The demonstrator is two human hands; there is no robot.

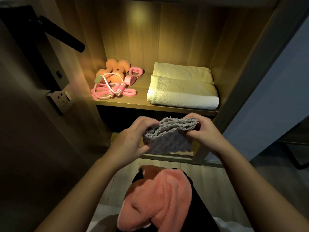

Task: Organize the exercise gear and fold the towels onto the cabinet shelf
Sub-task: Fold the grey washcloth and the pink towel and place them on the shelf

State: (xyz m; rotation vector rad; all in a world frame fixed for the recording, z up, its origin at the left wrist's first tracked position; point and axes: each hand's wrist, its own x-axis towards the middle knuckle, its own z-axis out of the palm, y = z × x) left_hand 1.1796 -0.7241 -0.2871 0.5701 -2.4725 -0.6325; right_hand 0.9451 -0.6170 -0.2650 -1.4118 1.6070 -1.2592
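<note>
A small grey towel hangs bunched between both hands, in front of and below the lit cabinet shelf. My left hand grips its left side and my right hand pinches its upper right corner. A large white towel lies folded on the shelf's right half. On the left half sit two orange dumbbells, a pink skipping rope, a pink band and a pink heart-shaped grip ring. A pink towel lies crumpled on my lap.
A dark door with a black lever handle stands open at the left, beside a wall socket. The cabinet's right side panel frames the shelf. A lower shelf sits behind the grey towel. Wooden floor lies below.
</note>
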